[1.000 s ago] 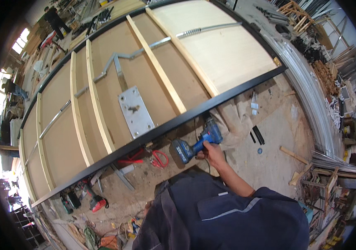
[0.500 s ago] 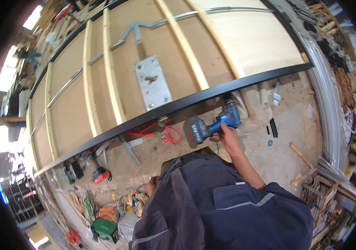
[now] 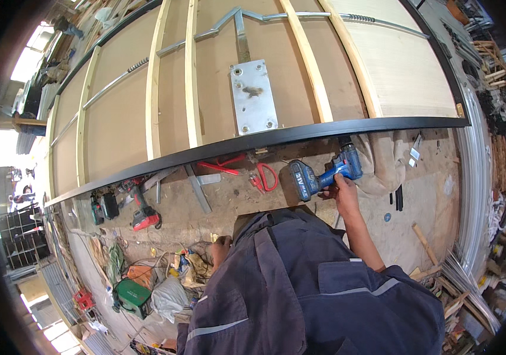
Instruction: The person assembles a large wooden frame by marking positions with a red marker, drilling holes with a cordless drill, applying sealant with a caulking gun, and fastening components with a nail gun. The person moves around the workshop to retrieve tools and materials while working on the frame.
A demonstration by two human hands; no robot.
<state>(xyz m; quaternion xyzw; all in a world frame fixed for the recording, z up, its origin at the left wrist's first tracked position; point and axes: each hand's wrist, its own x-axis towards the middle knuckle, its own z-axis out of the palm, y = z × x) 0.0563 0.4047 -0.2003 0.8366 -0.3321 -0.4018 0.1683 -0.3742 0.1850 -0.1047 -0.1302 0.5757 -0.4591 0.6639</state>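
Observation:
A blue cordless drill (image 3: 350, 161) with a large battery pack is gripped in my right hand (image 3: 344, 196). Its chuck end meets the near edge of a black frame (image 3: 300, 134), where the tip is hidden. The frame surrounds a large panel (image 3: 217, 94) with pale wooden slats, a metal rod and a steel plate (image 3: 254, 97) fixed across it. My left hand (image 3: 221, 248) is low beside my dark jacket, its fingers curled and partly hidden. A small yellowish bit shows at its fingertips, too small to name.
Below the frame lie red-handled scissors (image 3: 268, 177), a metal bar (image 3: 198, 189) and a red-and-black cordless tool (image 3: 144, 216). A green case (image 3: 131, 296) and bags crowd the lower left. Long metal profiles (image 3: 475, 177) run along the right, and a wooden-handled tool (image 3: 424, 242) lies near them.
My view has turned, so the panel and floor things appear shifted. The drill remains in my right hand, its chuck at the frame's edge. My left hand stays low by the jacket.

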